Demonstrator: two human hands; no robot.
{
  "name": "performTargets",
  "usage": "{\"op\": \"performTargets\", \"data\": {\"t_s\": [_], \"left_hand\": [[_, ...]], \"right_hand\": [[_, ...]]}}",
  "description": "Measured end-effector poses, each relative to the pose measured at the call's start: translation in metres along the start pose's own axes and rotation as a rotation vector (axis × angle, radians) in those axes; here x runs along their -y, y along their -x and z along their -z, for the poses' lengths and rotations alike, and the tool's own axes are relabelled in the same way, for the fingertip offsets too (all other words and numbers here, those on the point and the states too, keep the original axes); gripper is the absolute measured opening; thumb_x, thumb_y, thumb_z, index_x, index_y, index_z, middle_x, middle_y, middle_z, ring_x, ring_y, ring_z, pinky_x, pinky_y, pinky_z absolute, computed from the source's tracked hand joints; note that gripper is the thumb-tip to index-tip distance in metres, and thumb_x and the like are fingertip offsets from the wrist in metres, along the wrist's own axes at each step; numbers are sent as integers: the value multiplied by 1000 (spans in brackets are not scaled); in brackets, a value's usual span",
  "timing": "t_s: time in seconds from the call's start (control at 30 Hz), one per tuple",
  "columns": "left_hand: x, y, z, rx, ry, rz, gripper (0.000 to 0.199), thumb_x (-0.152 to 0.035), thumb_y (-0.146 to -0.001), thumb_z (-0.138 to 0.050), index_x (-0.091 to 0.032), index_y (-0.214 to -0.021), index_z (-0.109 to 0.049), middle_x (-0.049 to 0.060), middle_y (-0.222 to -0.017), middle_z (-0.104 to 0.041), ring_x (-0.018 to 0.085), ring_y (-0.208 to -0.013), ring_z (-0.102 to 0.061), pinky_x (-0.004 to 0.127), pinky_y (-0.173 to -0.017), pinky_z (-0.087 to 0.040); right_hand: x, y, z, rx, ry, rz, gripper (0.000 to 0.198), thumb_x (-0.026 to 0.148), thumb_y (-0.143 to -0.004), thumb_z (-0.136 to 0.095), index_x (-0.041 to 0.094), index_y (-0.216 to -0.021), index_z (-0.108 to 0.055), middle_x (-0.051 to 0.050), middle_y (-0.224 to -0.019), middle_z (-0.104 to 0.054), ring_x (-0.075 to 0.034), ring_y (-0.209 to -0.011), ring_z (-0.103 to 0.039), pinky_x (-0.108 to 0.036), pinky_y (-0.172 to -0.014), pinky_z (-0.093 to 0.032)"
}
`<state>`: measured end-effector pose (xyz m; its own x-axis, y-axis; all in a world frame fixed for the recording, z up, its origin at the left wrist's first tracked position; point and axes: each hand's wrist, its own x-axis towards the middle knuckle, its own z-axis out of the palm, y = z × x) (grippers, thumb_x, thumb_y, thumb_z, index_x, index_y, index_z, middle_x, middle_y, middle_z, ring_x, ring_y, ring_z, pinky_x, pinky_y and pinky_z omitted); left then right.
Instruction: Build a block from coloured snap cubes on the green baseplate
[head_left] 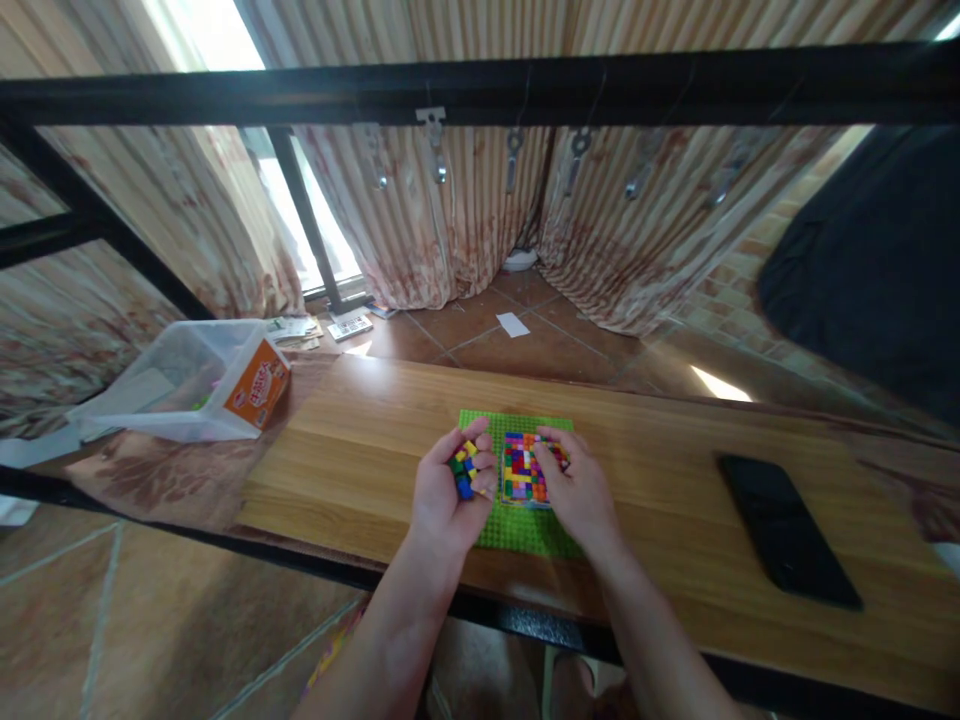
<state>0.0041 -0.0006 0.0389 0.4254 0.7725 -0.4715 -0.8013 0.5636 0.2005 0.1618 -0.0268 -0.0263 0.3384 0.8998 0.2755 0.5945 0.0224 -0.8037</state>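
Note:
My left hand [450,490], palm up, cups several small toy bricks [466,470] in yellow, blue and green, its fingers curled over them. Beside it, a green studded baseplate [525,535] lies on the wooden board. A multicoloured block of toy bricks [523,470], packed closely together, stands on the baseplate. Over the right part of that block is my right hand [581,490], thumb and fingers bent together at its top. What the right fingertips pinch, if anything, is hidden, and the hand covers part of the block.
The wooden board [360,450] carries a black phone [787,530] at the right. A translucent plastic bin [180,385] with an orange label lies at the left. A black metal bar [480,90] with hanging clips crosses in front of striped curtains [450,230].

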Motion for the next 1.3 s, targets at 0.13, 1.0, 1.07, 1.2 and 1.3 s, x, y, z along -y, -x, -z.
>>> {"op": "performTargets", "data": {"t_s": [0.13, 1.0, 1.07, 1.2, 1.3], "left_hand": [[1, -3, -6, 5, 99, -46, 25, -15, -91, -41, -7, -94, -64, 6, -75, -58, 7, -58, -56, 14, -47, -46], [18, -7, -12, -47, 17, -126, 25, -19, -87, -46, -9, -91, -70, 12, -98, -71, 18, -100, -67, 28, -90, -53], [19, -7, -13, -43, -13, -97, 26, -19, -87, -46, -9, -94, -70, 12, -102, -71, 19, -104, -66, 27, -90, -53], [20, -6, -12, -3, -67, -56, 29, -20, -87, -47, -9, -101, -70, 13, -111, -70, 19, -112, -63, 26, -91, -53], [18, -6, -11, -4, -46, -66, 30, -20, -86, -48, -9, -102, -70, 13, -113, -70, 19, -114, -62, 26, -94, -52]], "right_hand": [[11, 12, 3, -107, 97, 77, 27, 36, -92, -50, 19, -102, -68, -12, -107, -66, -26, -103, -60, -47, -93, -46], [51, 12, 6, 37, -219, 253, 10, 29, -89, -62, 27, -93, -71, -2, -90, -69, -17, -83, -65, -33, -75, -53], [50, 9, 9, -10, -161, 275, 16, 29, -92, -56, 27, -98, -71, -4, -96, -68, -19, -90, -64, -36, -80, -53], [47, 5, 11, -34, 48, 335, 22, 32, -93, -55, 27, -105, -72, -7, -105, -62, -22, -99, -59, -41, -86, -50], [46, 4, 10, -10, 132, 368, 24, 33, -92, -56, 26, -109, -72, -8, -110, -60, -24, -102, -55, -44, -88, -48]]}}
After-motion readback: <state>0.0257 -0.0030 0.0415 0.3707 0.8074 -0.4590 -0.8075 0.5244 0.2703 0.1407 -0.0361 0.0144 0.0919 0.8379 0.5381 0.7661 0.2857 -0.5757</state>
